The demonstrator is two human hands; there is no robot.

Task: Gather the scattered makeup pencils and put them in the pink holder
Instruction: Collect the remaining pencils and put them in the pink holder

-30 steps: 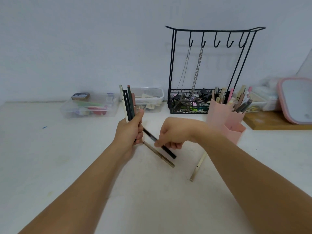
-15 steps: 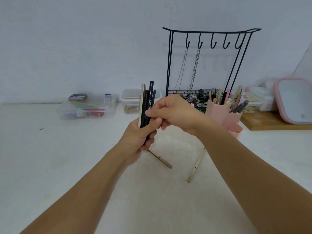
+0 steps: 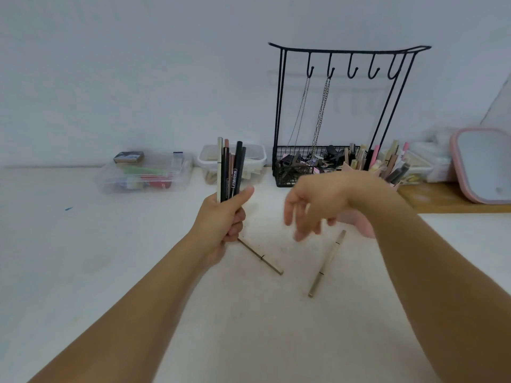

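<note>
My left hand grips an upright bundle of several makeup pencils, black, cream and brown. My right hand hovers over the table with its fingers spread loosely downward and holds nothing; it is blurred. Two gold pencils lie on the white table: one just below my left hand, the other below my right hand. The pink holder stands behind my right wrist, mostly hidden, with several pencils and brushes sticking out of it.
A black wire rack with hooks, hanging chains and a full basket stands at the back. Clear plastic boxes sit along the wall. A pink-framed mirror leans on a wooden board at the right.
My right hand lifted a black pencil off the table, placed it into the bundle in my left hand, then let go and moved right and down, now empty.
</note>
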